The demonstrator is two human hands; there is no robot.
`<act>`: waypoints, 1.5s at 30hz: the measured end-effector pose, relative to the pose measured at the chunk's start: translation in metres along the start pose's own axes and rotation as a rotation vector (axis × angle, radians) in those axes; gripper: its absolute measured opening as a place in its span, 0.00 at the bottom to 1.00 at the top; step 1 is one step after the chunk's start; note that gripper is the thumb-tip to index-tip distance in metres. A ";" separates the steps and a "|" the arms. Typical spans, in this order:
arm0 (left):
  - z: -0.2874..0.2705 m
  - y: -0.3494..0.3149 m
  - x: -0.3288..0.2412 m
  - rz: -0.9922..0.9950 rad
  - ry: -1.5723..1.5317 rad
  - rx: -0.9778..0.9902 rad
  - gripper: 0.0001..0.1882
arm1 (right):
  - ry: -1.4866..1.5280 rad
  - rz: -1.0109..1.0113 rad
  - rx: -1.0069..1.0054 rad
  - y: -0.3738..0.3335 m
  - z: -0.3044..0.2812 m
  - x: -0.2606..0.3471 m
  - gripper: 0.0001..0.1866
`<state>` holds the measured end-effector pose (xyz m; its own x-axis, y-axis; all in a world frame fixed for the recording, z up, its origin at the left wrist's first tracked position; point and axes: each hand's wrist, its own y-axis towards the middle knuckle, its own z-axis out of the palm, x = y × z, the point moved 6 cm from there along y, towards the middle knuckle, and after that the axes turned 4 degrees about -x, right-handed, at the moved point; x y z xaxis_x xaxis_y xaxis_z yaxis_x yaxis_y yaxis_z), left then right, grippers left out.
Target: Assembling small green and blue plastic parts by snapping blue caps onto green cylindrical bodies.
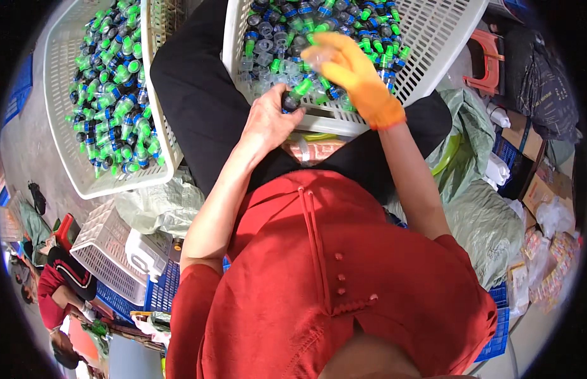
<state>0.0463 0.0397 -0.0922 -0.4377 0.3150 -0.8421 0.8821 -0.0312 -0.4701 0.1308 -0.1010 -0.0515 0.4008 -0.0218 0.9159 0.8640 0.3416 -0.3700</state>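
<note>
Both hands [268, 120] [347, 66] crowd the basket's near rim [344, 120].

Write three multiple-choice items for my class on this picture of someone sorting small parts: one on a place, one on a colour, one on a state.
1. Where does the basket the hands work in rest?
A. on the person's lap
B. on a shelf
C. on the floor behind the person

2. What colour is the glove on the right hand?
A. blue
B. orange
C. white

3. What is the left hand doing?
A. hanging free
B. resting flat on the floor
C. pinching a green-and-black part

Answers:
1 A, the white basket sits across the black-clad legs.
2 B, the right hand wears an orange glove.
3 C, the bare left hand grips a green-and-black part at the basket's edge.
</note>
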 end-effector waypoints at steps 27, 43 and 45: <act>0.019 -0.004 -0.048 0.445 0.449 0.230 0.18 | -0.776 -0.440 0.194 -0.075 0.012 0.003 0.14; 0.084 0.132 -0.099 0.616 0.475 0.189 0.08 | -0.769 -0.263 -0.138 -0.007 -0.091 0.029 0.09; 0.095 0.128 -0.098 0.613 0.554 0.196 0.08 | -0.713 -0.252 -0.149 -0.010 -0.101 0.012 0.12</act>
<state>0.1852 -0.0851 -0.0948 0.3017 0.6064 -0.7357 0.8670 -0.4956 -0.0529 0.1572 -0.1996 -0.0529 -0.0628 0.5457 0.8356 0.9553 0.2753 -0.1080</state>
